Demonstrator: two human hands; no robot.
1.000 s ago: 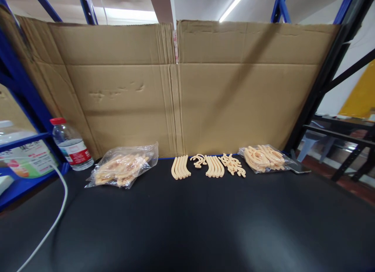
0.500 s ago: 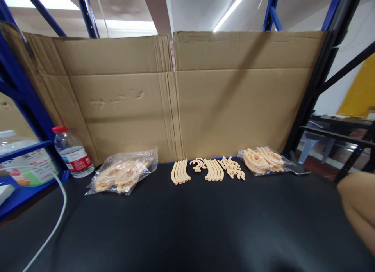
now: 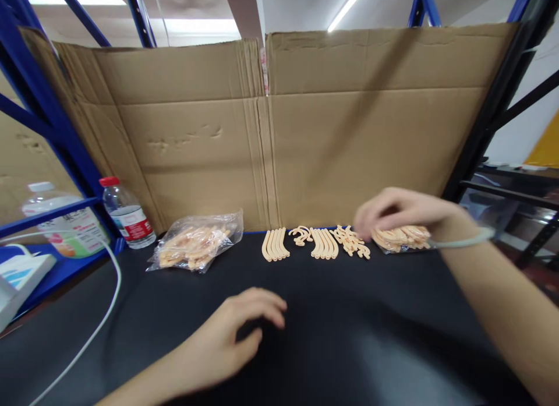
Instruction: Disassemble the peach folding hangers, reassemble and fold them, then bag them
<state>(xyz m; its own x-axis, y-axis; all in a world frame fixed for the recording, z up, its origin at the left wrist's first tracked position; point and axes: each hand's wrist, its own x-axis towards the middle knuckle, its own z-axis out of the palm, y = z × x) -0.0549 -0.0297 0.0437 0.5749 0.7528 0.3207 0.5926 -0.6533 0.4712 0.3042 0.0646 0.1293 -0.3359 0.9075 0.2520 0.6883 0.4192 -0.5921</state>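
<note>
My left hand hovers over the black table, thumb and fingers apart, holding nothing. At the right my right hand, blurred by motion, is above the right bag of beige pieces; its fingertips are smeared near the small branched pieces. Two rows of curved beige strips, the left row and the right row, lie flat at the back edge. Small hooked pieces sit between them. A clear bag of beige parts rests further left.
A red-capped water bottle stands at the back left, beside a blue rack post. A white cable curves over the table's left side. Cardboard walls off the back. A larger jug and a white power strip are far left.
My left hand has come into view over the table. My right hand and forearm have reached in from the right to the right bag. The camera view has shifted slightly.
</note>
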